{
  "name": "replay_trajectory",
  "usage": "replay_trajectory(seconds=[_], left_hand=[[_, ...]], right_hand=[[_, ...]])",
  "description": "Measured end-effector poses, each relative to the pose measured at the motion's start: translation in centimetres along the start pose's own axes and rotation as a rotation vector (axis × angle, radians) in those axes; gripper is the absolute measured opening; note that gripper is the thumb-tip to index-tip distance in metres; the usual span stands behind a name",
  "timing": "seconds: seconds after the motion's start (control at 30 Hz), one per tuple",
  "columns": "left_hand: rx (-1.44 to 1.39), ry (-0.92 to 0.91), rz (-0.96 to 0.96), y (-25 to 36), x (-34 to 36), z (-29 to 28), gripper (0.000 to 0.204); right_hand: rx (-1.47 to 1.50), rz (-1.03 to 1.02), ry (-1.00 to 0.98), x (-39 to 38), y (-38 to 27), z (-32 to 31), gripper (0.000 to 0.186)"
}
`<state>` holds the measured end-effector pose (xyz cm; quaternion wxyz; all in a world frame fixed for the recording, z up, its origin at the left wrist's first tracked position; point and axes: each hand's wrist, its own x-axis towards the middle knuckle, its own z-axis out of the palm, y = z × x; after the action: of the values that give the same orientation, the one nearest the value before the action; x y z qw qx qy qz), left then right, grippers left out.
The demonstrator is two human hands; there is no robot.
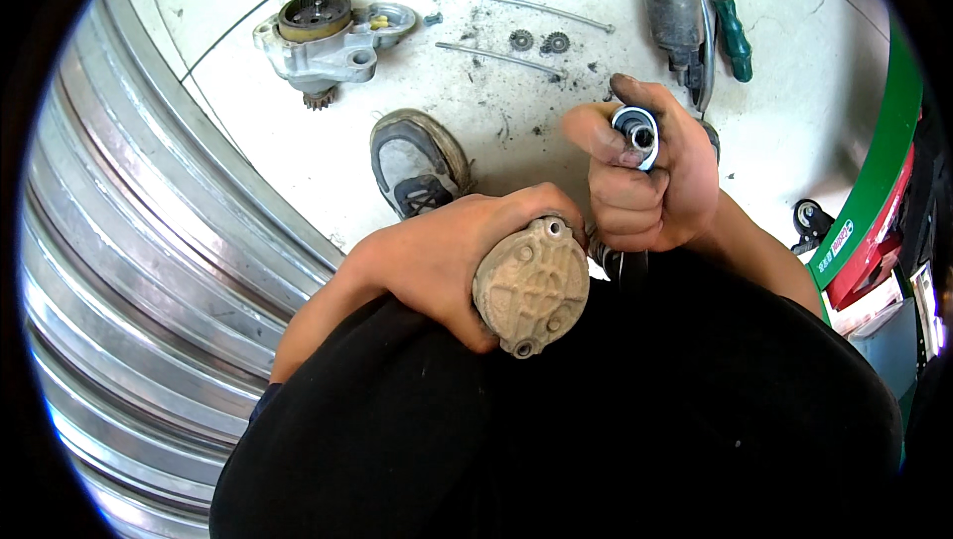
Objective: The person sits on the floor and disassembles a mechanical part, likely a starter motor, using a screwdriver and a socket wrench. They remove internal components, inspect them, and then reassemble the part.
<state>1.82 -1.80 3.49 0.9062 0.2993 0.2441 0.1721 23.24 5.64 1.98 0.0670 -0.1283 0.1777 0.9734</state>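
Observation:
A dusty round metal motor housing [531,286], its end cap facing up, is gripped in my left hand [437,256] above my lap. Two small lugs with holes stick out from the cap's rim. My right hand [660,182], with blackened fingertips, is closed around a socket wrench [638,137]. The wrench's shiny socket end points up between thumb and fingers, and a dark part of it shows below the fist. Beside the housing, the wrench does not touch the cap's bolts. The housing's lower body is hidden.
On the grimy floor lie a cast gear housing [328,48], long bolts [546,11], small gears [521,40], a cylindrical solenoid [675,18] and a green-handled screwdriver [733,38]. My shoe [417,162] stands nearby. Ribbed metal [169,241] borders the left, a green frame [884,162] the right.

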Motion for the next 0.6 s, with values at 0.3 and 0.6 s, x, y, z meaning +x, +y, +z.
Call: replay_trajectory(seconds=[0.3,0.6], left_hand=[[0.140,0.018,0.103,-0.4,0.2,-0.2,0.081],[0.196,-0.013,0.078,-0.2,0.3,-0.2,0.081]], right_hand=[[-0.245,-0.178,0.469,0.8,0.4,3.2,0.058],[0.154,-0.131,0.241,0.1,-0.4,2.5,0.053]])
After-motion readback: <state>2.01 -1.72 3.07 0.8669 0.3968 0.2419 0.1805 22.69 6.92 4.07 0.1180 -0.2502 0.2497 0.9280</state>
